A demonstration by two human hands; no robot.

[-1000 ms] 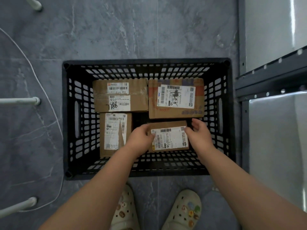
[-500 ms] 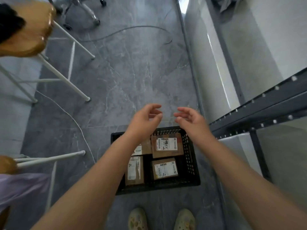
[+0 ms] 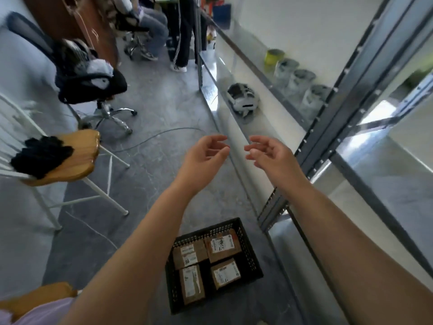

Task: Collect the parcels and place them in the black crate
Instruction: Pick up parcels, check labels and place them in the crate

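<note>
We see the left hand (image 3: 206, 152) and right hand (image 3: 269, 156) raised in front of us, palms facing each other, fingers loosely curled, a gap between them, holding and touching nothing. The black crate (image 3: 249, 250) sits on the floor below our forearms beside the metal rack (image 3: 328, 127), with 4 parcels (image 3: 222, 246) lying flat inside. 1 second ago both hands gripped the near right parcel; they have since let go and lifted well clear.

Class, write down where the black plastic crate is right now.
Head view, bottom centre: the black plastic crate sits on the grey floor, just left of the metal shelving unit, holding four cardboard parcels.
</note>
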